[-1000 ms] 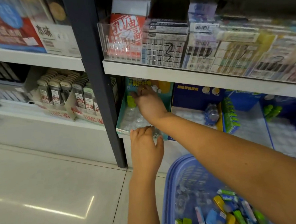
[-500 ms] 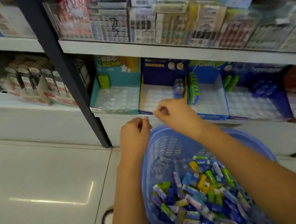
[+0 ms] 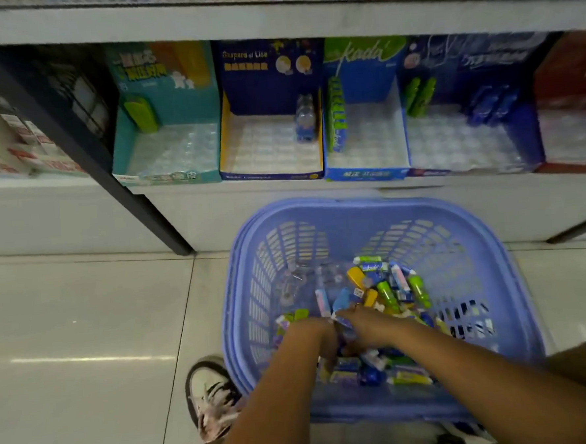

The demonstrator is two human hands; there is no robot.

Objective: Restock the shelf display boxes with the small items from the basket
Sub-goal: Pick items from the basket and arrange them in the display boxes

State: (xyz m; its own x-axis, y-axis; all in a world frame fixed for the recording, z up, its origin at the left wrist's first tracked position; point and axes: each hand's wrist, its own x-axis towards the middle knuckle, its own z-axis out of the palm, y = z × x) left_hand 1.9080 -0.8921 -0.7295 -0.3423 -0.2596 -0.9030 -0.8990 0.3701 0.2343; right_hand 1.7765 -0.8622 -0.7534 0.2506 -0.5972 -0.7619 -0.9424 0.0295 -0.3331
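A lavender plastic basket [image 3: 369, 205] stands on the floor below the shelf, with several small colourful items [image 3: 388, 291] piled in it. My left hand [image 3: 310, 334] and my right hand [image 3: 368, 325] are both down in the pile, close together, fingers partly buried among the items. On the shelf above stand a teal display box [image 3: 168, 176] with one green item [image 3: 141, 114], a dark blue box with yellow sides [image 3: 271, 175], a blue and green box [image 3: 367, 174] and another dark blue box [image 3: 470, 169]. Each box is mostly bare tray.
A dark shelf post [image 3: 74, 139] slants down to the floor left of the basket. My shoe [image 3: 209, 395] is beside the basket's left corner. A red box [image 3: 569, 102] stands at far right. A white upper shelf edge [image 3: 272, 17] overhangs the boxes.
Both hands have come down from the teal box on the shelf into the basket's pile. The view has tilted down and to the right.
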